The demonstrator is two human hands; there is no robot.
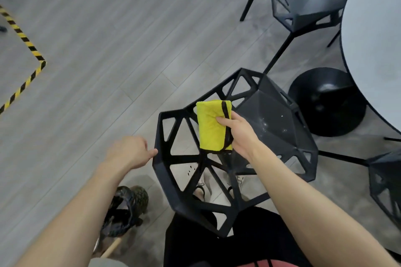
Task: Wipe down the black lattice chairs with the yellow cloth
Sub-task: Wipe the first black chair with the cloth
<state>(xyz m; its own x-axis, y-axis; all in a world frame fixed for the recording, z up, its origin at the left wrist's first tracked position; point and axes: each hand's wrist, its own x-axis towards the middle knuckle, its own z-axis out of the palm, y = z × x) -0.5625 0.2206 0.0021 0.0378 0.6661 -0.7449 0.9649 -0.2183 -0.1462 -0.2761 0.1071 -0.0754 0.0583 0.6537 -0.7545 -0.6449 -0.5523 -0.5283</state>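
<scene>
Pinching the folded yellow cloth (211, 125), the right hand (239, 134) holds it at the upper rim of the backrest of the nearest black lattice chair (277, 119), thumb on the yellow face and fingers behind.

Cloth: plush, bright yellow, black trim along its right and lower edges.

Chair: matt black, backrest of triangular openings, solid faceted seat flecked with pale specks. It stands on the grey plank floor (97, 50) near a round white worktop (373, 50).

The left hand (130, 151) touches the backrest's outer left edge with a fingertip. Whether its other fingers are curled or spread cannot be told.
</scene>
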